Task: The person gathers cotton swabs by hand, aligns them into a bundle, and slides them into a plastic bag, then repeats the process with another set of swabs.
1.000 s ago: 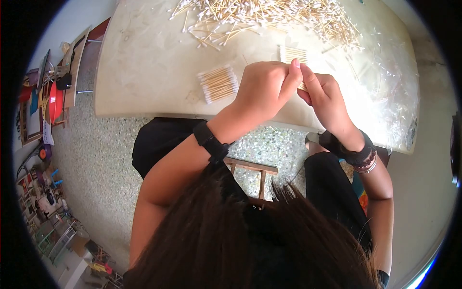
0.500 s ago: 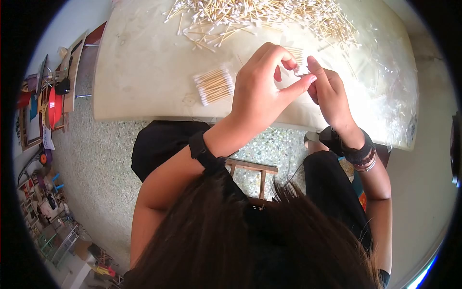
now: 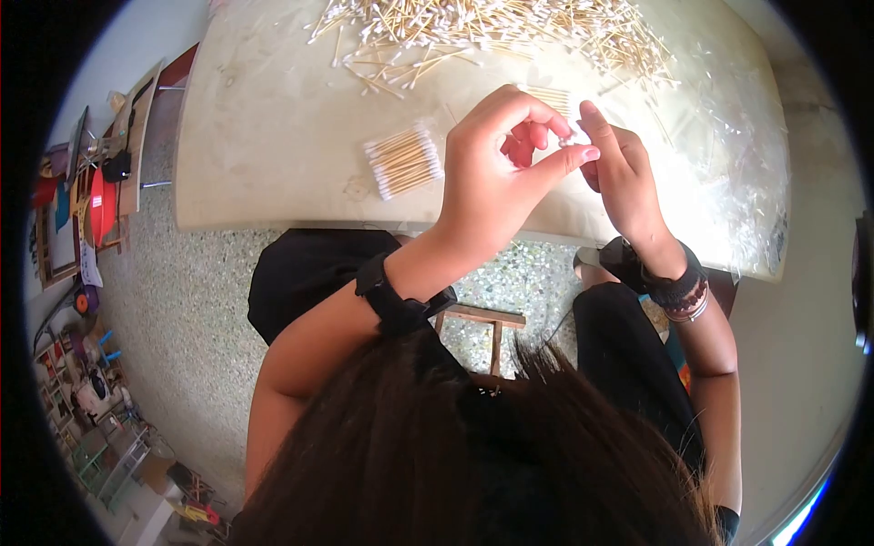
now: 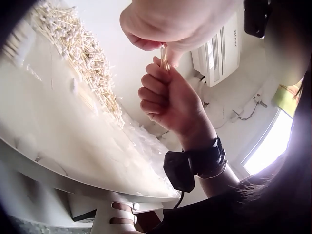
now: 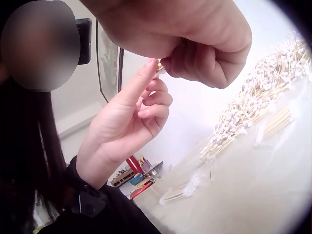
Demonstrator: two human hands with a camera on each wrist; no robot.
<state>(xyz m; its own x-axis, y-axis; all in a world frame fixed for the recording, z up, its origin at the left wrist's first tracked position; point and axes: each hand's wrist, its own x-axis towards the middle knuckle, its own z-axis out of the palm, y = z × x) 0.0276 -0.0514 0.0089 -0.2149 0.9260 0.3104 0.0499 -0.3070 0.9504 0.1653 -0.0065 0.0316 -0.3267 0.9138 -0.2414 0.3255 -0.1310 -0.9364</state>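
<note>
Above the table's front part, the left hand (image 3: 496, 173) pinches the white ends of a small bundle of cotton swabs (image 3: 574, 139) between thumb and fingertips. Close against it, the right hand (image 3: 630, 177) grips the same bundle. In the left wrist view the swab sticks (image 4: 165, 62) stand out of the curled right hand (image 4: 170, 97). The right wrist view shows the left hand (image 5: 129, 117) with thumb and index at the ends, other fingers bent loosely. A flat row of swabs (image 3: 403, 164) lies left of the hands, another (image 3: 549, 98) just behind them.
A large loose heap of swabs (image 3: 492, 25) covers the table's far side. Clear plastic wrapping (image 3: 742, 182) lies at the right. The table's front edge (image 3: 300, 225) runs below the hands, with a wooden stool frame (image 3: 482, 316) on the floor under it.
The left hand has turned and opened out from a closer grip, so its thumb and fingertips now pinch the swab ends. The right hand keeps its hold, nearly still.
</note>
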